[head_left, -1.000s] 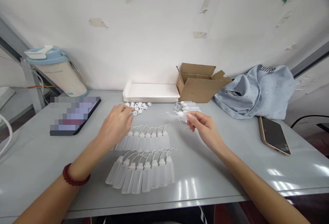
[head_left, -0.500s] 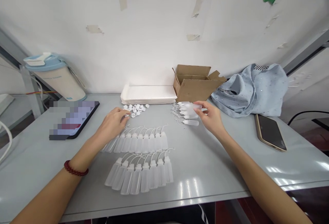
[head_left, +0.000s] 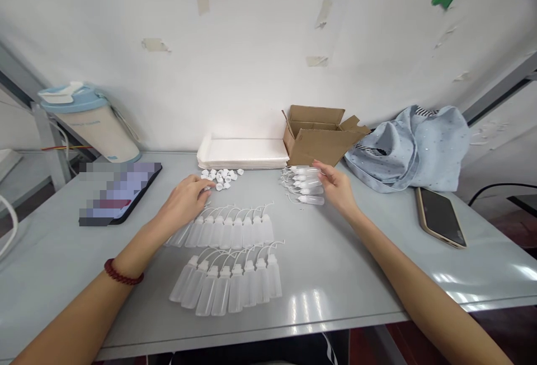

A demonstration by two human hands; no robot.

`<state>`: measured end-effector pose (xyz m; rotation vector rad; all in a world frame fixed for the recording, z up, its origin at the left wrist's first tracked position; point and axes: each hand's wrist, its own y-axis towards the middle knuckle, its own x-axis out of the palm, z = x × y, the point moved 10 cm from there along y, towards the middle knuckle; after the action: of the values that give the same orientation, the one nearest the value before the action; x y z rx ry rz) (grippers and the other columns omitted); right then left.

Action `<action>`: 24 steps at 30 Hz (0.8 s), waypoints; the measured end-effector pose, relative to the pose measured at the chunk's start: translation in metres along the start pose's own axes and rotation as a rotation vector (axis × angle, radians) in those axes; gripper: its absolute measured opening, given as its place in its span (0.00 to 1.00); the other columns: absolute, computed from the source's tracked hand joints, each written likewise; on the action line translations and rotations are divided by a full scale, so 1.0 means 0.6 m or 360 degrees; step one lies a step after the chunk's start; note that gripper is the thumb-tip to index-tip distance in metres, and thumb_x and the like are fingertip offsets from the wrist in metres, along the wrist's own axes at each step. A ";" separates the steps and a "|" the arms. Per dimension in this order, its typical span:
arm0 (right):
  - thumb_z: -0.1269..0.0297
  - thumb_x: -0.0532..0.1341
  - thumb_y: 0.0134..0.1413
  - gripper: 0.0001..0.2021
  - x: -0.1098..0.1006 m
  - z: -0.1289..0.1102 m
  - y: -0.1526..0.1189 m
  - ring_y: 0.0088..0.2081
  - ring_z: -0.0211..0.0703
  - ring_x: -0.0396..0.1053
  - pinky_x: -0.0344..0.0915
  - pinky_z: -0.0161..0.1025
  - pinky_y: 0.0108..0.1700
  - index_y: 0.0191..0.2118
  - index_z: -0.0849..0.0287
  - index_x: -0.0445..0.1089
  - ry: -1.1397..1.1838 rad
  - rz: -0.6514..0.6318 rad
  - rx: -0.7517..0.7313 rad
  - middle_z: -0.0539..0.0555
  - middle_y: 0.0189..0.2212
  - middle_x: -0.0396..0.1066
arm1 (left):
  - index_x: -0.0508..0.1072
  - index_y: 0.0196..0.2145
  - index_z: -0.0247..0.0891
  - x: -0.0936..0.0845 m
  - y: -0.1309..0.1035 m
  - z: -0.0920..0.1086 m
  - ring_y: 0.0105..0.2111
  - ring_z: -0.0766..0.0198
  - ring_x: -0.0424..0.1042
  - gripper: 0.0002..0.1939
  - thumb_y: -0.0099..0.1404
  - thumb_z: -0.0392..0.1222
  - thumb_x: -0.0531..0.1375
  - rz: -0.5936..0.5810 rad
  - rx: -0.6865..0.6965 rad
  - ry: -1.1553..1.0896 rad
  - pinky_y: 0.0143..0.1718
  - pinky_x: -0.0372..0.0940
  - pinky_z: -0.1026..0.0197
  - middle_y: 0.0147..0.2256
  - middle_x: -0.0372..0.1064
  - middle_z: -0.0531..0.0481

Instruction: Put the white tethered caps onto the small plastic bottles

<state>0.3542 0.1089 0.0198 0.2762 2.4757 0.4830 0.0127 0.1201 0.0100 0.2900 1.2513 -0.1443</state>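
My left hand [head_left: 188, 200] is at the left edge of a small pile of white caps [head_left: 226, 176], fingers curled and pinched on a small white cap, mostly hidden. My right hand [head_left: 335, 186] rests beside a stack of small translucent dropper bottles [head_left: 309, 190] with fitted white tips. Its fingers are apart around the stack's right end, and no bottle is clearly gripped. Nearer lie two rows of translucent squeeze bottles with thin white straps: a back row [head_left: 229, 233], partly under my left hand, and a front row [head_left: 226, 289].
A stack of white padded envelopes [head_left: 243, 155] and an open cardboard box [head_left: 323, 147] stand against the wall. Leftward are a tumbler [head_left: 100, 133] and a phone [head_left: 126, 192]. A blue cloth bag [head_left: 428, 152] and another phone [head_left: 441, 217] lie at right.
My right hand has shifted slightly left and let go of a bottle at the top of the stack. My left hand has barely moved.
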 end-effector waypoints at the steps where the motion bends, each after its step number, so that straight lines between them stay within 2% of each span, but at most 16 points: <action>1: 0.65 0.52 0.58 0.15 -0.001 0.000 -0.001 0.56 0.53 0.64 0.60 0.54 0.55 0.48 0.58 0.69 -0.0011 0.0016 0.0010 0.60 0.56 0.66 | 0.74 0.45 0.36 0.000 0.000 0.000 0.34 0.56 0.69 0.20 0.63 0.44 0.48 -0.0002 0.0000 0.0003 0.39 0.63 0.56 0.39 0.68 0.43; 4: 0.64 0.53 0.57 0.16 -0.005 -0.010 -0.007 0.57 0.55 0.63 0.60 0.56 0.54 0.49 0.58 0.69 -0.0067 0.0071 0.0021 0.60 0.58 0.64 | 0.74 0.45 0.37 0.000 0.000 -0.001 0.34 0.57 0.69 0.20 0.63 0.45 0.48 -0.0012 -0.0004 0.0010 0.39 0.63 0.57 0.39 0.68 0.43; 7: 0.64 0.53 0.57 0.16 -0.005 -0.038 -0.018 0.59 0.55 0.60 0.63 0.54 0.52 0.50 0.58 0.69 -0.0219 0.0110 -0.0045 0.61 0.60 0.61 | 0.74 0.44 0.37 0.000 -0.001 0.000 0.34 0.57 0.69 0.20 0.64 0.45 0.48 -0.0020 -0.0012 0.0009 0.39 0.63 0.56 0.40 0.68 0.43; 9: 0.63 0.53 0.58 0.15 -0.004 -0.065 -0.027 0.59 0.55 0.60 0.64 0.52 0.50 0.48 0.58 0.69 -0.0311 0.0131 -0.0140 0.62 0.58 0.63 | 0.74 0.44 0.37 0.000 -0.001 0.000 0.35 0.56 0.69 0.20 0.64 0.45 0.48 -0.0017 -0.0020 0.0005 0.39 0.63 0.56 0.39 0.68 0.43; 11: 0.63 0.53 0.59 0.13 0.002 -0.091 -0.038 0.55 0.54 0.64 0.65 0.49 0.47 0.46 0.57 0.70 -0.0321 0.0102 -0.0223 0.61 0.52 0.68 | 0.74 0.44 0.37 -0.001 -0.001 -0.001 0.34 0.57 0.69 0.19 0.63 0.45 0.48 -0.0010 -0.0032 -0.0001 0.38 0.63 0.57 0.39 0.68 0.43; 13: 0.63 0.53 0.60 0.10 0.018 -0.111 -0.050 0.46 0.51 0.69 0.67 0.43 0.39 0.42 0.56 0.70 -0.0273 -0.0041 -0.0235 0.59 0.43 0.73 | 0.75 0.42 0.37 -0.001 -0.001 -0.002 0.33 0.57 0.69 0.19 0.63 0.45 0.48 -0.0004 -0.0042 -0.0009 0.38 0.63 0.57 0.38 0.68 0.44; 16: 0.63 0.53 0.59 0.09 0.054 -0.138 -0.075 0.34 0.45 0.69 0.61 0.35 0.26 0.33 0.58 0.68 -0.0189 -0.0401 -0.0211 0.56 0.31 0.72 | 0.75 0.39 0.37 -0.002 -0.002 -0.002 0.32 0.58 0.69 0.17 0.63 0.45 0.48 -0.0002 -0.0054 -0.0018 0.37 0.63 0.57 0.38 0.68 0.44; 21: 0.67 0.54 0.58 0.09 0.096 -0.178 -0.124 0.25 0.36 0.61 0.55 0.33 0.25 0.26 0.59 0.64 -0.0098 -0.0900 -0.0259 0.50 0.22 0.65 | 0.74 0.36 0.39 -0.007 -0.005 0.003 0.30 0.60 0.68 0.15 0.63 0.45 0.49 0.0004 -0.0074 -0.0022 0.35 0.62 0.59 0.35 0.67 0.46; 24: 0.69 0.53 0.56 0.15 0.120 -0.191 -0.154 0.19 0.32 0.51 0.49 0.33 0.24 0.19 0.58 0.55 -0.0148 -0.1166 -0.0306 0.45 0.16 0.54 | 0.73 0.35 0.39 -0.013 -0.007 0.008 0.30 0.60 0.68 0.14 0.63 0.44 0.50 0.0018 -0.0086 -0.0031 0.34 0.62 0.59 0.35 0.67 0.46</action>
<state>0.2210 0.0143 0.0324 -0.6499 2.2109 0.3679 0.0134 0.1143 0.0181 0.2485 1.2320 -0.1033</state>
